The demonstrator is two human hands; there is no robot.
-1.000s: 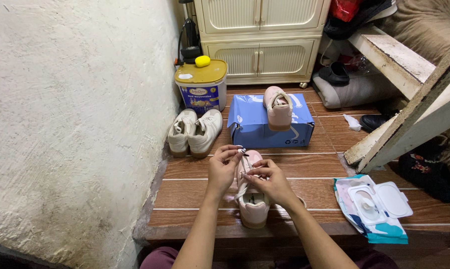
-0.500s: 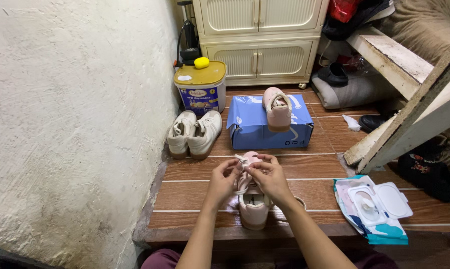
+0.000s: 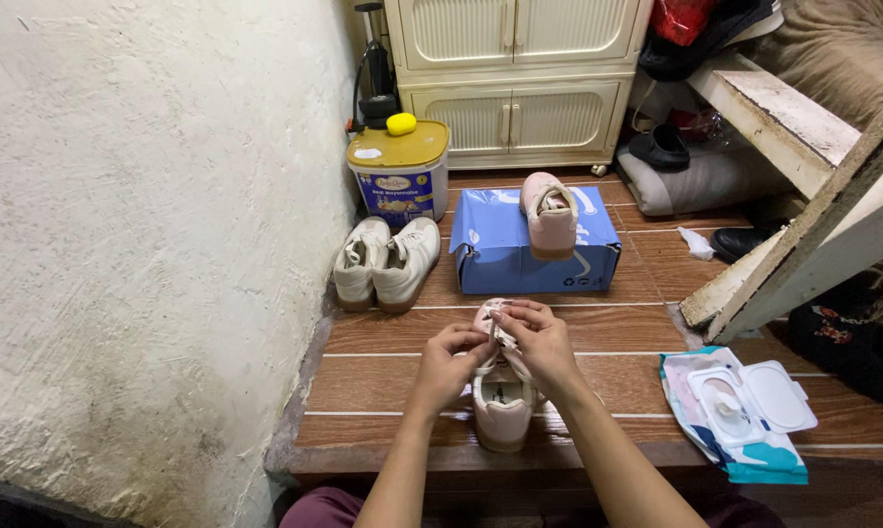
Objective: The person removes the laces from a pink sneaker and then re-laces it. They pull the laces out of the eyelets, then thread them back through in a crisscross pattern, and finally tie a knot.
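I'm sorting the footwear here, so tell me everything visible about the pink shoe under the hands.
The pink shoe is a pale pink low sneaker with a lighter sole and whitish laces, smooth like leather or a synthetic. It stands upright on the brown wood-look floor, heel toward the camera and toe toward the blue box, its opening and insole showing. The left hand and right hand meet over its front half, pinching the laces and hiding most of the toe.

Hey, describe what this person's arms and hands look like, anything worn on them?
Both forearms are bare to the frame's lower edge, no sleeves showing. The left hand and right hand show no gloves, watch or bracelet; rings are too small to tell. Maroon clothing covers the lap.
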